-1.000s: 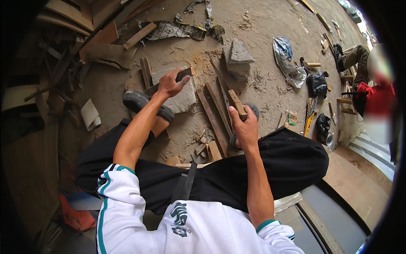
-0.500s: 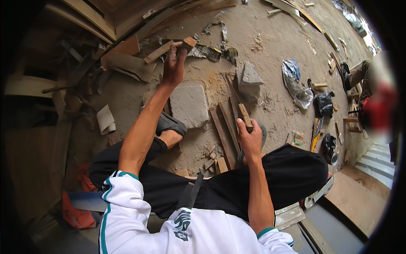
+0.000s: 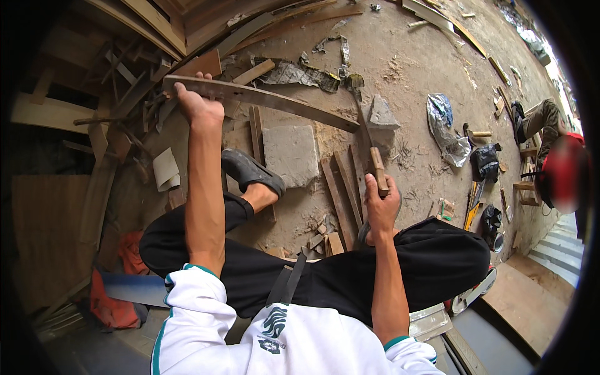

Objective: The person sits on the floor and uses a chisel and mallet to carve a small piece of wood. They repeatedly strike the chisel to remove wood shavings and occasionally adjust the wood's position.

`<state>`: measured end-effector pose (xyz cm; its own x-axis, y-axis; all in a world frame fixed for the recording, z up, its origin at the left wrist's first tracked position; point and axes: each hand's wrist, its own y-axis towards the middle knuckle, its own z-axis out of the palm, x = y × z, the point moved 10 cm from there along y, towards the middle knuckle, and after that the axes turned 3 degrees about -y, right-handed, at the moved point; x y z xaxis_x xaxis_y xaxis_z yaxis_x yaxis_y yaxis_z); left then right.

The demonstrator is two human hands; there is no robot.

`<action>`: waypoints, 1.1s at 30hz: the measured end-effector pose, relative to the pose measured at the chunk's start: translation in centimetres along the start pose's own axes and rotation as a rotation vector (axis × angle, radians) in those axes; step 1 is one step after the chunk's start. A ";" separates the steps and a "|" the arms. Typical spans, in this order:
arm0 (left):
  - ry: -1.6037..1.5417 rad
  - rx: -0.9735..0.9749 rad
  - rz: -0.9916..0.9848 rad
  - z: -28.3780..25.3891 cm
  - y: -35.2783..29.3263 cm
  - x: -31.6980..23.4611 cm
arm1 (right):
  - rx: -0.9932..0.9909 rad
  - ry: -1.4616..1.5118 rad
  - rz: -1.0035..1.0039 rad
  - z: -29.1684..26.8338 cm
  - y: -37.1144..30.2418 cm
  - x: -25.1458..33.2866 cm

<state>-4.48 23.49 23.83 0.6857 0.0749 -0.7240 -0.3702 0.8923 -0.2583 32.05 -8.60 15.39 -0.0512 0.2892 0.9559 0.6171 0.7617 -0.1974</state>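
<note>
Here we list: left hand (image 3: 200,107), ten o'clock, gripping one end of a wooden strip (image 3: 269,100) lying toward eleven; right hand (image 3: 382,203), three o'clock, closed around a saw (image 3: 377,164) at two; concrete block (image 3: 290,156), twelve.

1 long wooden strip (image 3: 269,98) in left hand (image 3: 201,107), slanting down rightward, 1 wooden-handled saw (image 3: 377,166) in right hand (image 3: 382,205), blade forward
</note>
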 end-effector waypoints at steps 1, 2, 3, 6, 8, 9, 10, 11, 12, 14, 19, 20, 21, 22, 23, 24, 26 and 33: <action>-0.001 -0.057 -0.055 -1.1 -1.3 0.6 | -0.020 -0.001 -0.018 -0.6 0.0 0.1; 0.012 -0.067 -0.094 -2.0 -1.5 1.2 | -0.040 -0.010 -0.007 -1.1 0.0 -0.2; 0.027 -0.075 -0.129 -3.2 -1.3 1.3 | -0.072 -0.021 -0.033 -1.6 0.1 -0.3; 0.056 -0.138 -0.187 -6.9 -0.7 2.3 | -0.156 -0.077 -0.035 -3.0 0.6 -0.5; 0.072 -0.142 -0.238 -8.8 -0.4 2.9 | -0.192 0.013 -0.050 -3.7 1.2 -0.6; 0.065 -0.176 -0.249 -9.5 -0.8 3.3 | -0.212 0.058 -0.061 -4.2 1.4 -0.7; 0.059 -0.196 -0.280 -10.1 -1.2 3.8 | -0.179 0.078 -0.028 -4.4 1.6 -1.1; 0.053 -0.217 -0.312 -10.6 -1.6 4.4 | -0.181 0.139 -0.022 -4.8 1.9 -1.7; 0.069 -0.214 -0.335 -11.0 -1.8 4.9 | -0.182 0.203 -0.018 -4.8 2.1 -2.4; 0.099 -0.209 -0.384 -11.9 -1.9 6.1 | -0.138 0.254 0.003 -5.1 2.6 -3.7; 0.112 -0.269 -0.497 -16.0 -1.1 10.3 | -0.022 0.544 -0.074 -3.8 2.3 -1.7; 0.121 -0.287 -0.510 -16.8 -1.1 11.2 | -0.004 0.566 -0.102 -3.7 2.2 -0.9; 0.132 -0.305 -0.524 -17.1 -1.6 11.9 | 0.013 0.587 -0.129 -3.5 2.0 -0.3; 0.172 -0.352 -0.497 -17.5 -2.3 12.2 | 0.022 0.574 -0.143 -3.4 1.8 0.2; 0.177 -0.342 -0.503 -17.8 -2.5 12.8 | 0.019 0.551 -0.159 -3.4 1.7 0.6; 0.181 -0.331 -0.503 -18.7 -2.1 13.3 | 0.019 0.533 -0.176 -3.3 1.6 1.1; 0.176 -0.330 -0.526 -20.3 -1.7 14.5 | 0.022 0.572 -0.220 -3.3 1.4 1.4; 0.185 -0.373 -0.570 -22.9 -2.7 16.5 | -0.073 0.551 -0.184 -4.4 1.3 1.4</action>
<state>-6.51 12.11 -2.10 0.7309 -0.4657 -0.4989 -0.1978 0.5551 -0.8079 36.19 -9.74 17.39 0.2410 -0.2033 0.9490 0.6899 0.7236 -0.0202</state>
